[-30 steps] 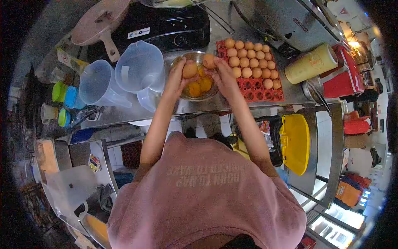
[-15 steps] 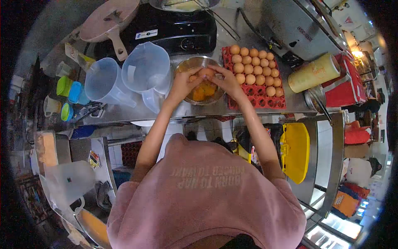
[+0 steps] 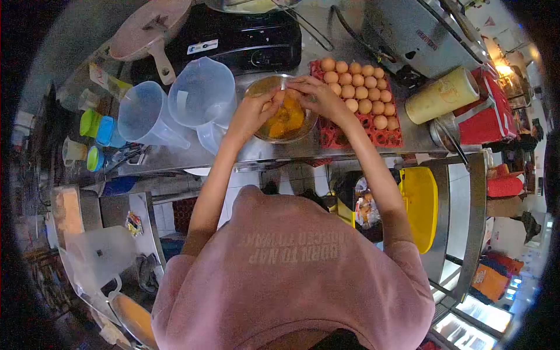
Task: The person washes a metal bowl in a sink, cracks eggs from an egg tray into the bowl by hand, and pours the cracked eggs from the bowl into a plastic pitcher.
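Observation:
My left hand (image 3: 255, 115) is closed over the left side of a steel bowl (image 3: 296, 137), its fingertips pinching an eggshell that they mostly hide. My right hand (image 3: 322, 99) curls over the bowl's upper right side, also gripping eggshell, largely covered by its fingers. The fingertips of both hands almost meet. Below them, several orange yolks and clear egg white (image 3: 287, 121) lie in the bowl. Just right of my right hand is a red egg tray (image 3: 364, 135) with rows of brown eggs (image 3: 361, 93); its front cups hold no eggs.
Two clear plastic jugs (image 3: 201, 87) (image 3: 142, 108) stand left of the bowl. Behind is a black stove (image 3: 245, 38), with a pan (image 3: 149, 29) at its left. A yellow cylinder (image 3: 441, 96) and red bag (image 3: 484, 114) are at right. A yellow lid (image 3: 420, 210) hangs below the counter.
The whole brown egg held between both hands has been opened, and its shell is now mostly hidden by the fingers. The right hand has shifted slightly up; more yolk shows in the bowl.

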`<action>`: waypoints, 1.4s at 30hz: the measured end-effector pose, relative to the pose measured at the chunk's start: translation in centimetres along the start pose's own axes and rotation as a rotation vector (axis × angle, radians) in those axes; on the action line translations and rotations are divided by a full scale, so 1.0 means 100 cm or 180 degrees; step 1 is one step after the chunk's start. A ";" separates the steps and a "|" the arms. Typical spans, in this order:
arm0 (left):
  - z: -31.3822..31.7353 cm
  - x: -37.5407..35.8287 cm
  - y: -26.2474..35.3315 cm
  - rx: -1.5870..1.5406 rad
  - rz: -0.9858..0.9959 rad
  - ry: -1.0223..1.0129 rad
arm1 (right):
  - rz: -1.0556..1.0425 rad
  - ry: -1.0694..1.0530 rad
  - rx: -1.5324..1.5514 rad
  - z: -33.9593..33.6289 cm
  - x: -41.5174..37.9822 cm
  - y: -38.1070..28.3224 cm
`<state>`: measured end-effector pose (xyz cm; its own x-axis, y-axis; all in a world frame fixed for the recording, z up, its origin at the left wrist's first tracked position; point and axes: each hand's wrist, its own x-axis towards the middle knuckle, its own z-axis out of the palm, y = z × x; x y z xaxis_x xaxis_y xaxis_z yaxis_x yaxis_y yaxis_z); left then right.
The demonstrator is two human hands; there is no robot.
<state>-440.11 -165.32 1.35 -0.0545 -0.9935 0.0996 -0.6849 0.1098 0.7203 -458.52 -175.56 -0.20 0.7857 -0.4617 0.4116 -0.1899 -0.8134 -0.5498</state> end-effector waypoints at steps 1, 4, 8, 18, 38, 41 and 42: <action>0.003 0.000 -0.003 -0.0018 0.0148 0.0161 | -0.0093 -0.0022 -0.0119 -0.004 0.002 -0.005; 0.010 0.002 -0.009 0.0017 0.0416 0.0512 | -0.0359 -0.0007 -0.0584 -0.011 0.009 -0.013; 0.003 0.002 0.000 0.0060 0.0308 0.0629 | -0.0345 0.0143 -0.1024 -0.017 0.010 -0.026; 0.026 0.009 -0.016 -0.0689 0.0122 0.0268 | 0.0072 0.0553 0.0185 0.041 -0.031 -0.009; 0.042 0.008 -0.061 -0.4003 -0.1346 0.0068 | 0.3905 0.2452 -0.1576 -0.029 -0.318 -0.023; 0.037 0.013 -0.068 -0.4271 -0.1613 0.0162 | 0.2471 0.2856 -0.1218 -0.059 -0.217 -0.020; 0.040 0.019 -0.084 -0.4150 -0.1376 -0.0009 | 0.2140 0.2747 -0.1461 -0.061 -0.193 -0.007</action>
<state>-437.33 -168.27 -7.27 -0.0160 -0.9551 -0.2959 0.5248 -0.2599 0.8106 -477.10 -168.25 -3.35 -0.1758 -0.7876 0.5906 -0.7445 -0.2861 -0.6032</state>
